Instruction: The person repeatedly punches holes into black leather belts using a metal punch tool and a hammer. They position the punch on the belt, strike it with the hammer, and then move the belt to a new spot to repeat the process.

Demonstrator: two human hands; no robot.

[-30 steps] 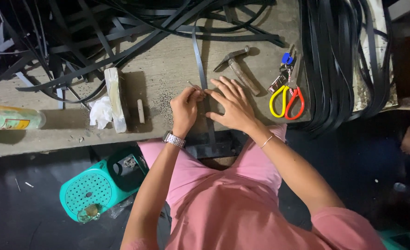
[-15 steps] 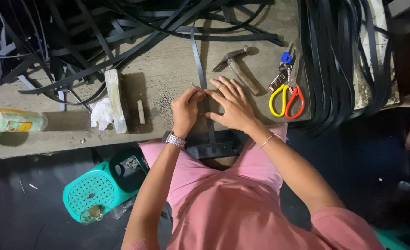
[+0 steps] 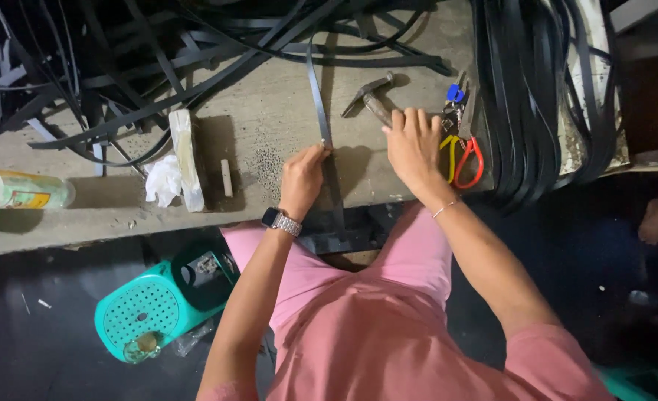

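Observation:
My left hand (image 3: 303,178) pinches a narrow black strap (image 3: 318,96) that runs straight away from me across the worn wooden bench (image 3: 269,111). The fingertips hold it flat on the bench, near the front edge. My right hand (image 3: 416,148) lies with fingers spread over the wooden handle of a hammer (image 3: 368,95). The metal head of the hammer points to the far left. Right beside that hand lie scissors (image 3: 464,162) with one yellow and one red handle.
Loose black straps (image 3: 136,67) tangle over the far left of the bench, and a thick bundle of them (image 3: 537,96) hangs at the right. A pale block (image 3: 185,160), a white rag (image 3: 163,180) and a plastic bottle (image 3: 21,191) sit left. A teal stool (image 3: 151,306) stands below.
My right hand has left the strap and moved right onto the hammer handle. My left hand stays pinching the strap. The view has shifted slightly.

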